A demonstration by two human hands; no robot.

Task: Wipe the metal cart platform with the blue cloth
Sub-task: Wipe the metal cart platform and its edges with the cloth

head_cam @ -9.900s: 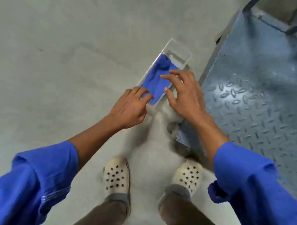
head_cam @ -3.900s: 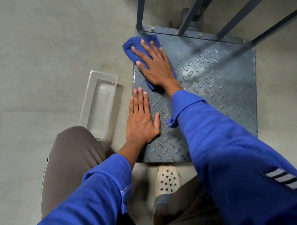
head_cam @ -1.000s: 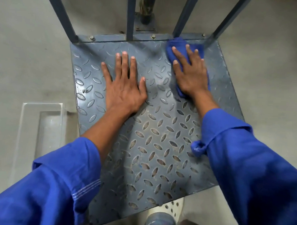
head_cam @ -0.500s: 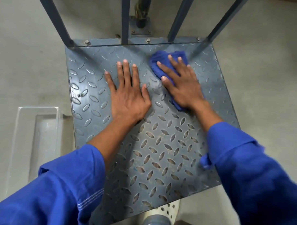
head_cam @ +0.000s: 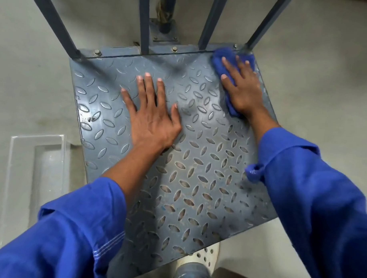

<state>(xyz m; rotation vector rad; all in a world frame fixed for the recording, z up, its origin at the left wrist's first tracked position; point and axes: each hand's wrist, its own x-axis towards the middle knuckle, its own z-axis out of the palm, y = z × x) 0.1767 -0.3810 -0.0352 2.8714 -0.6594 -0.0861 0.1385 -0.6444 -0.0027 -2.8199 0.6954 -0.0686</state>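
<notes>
Cloth (head_cam: 219,61) under right hand (head_cam: 242,89) has slid back to platform's (head_cam: 197,181) far-right corner.

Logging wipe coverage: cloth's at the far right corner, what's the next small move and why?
Probably drag the blue cloth toward the person along the right edge of the platform. The right hand presses it flat at the far corner by the uprights, and the near tread looks grimier. The left hand only braces.

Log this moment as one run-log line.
right hand flat on blue cloth, far right corner of cart platform | left hand flat on platform, bracing | clear tray on floor
</notes>
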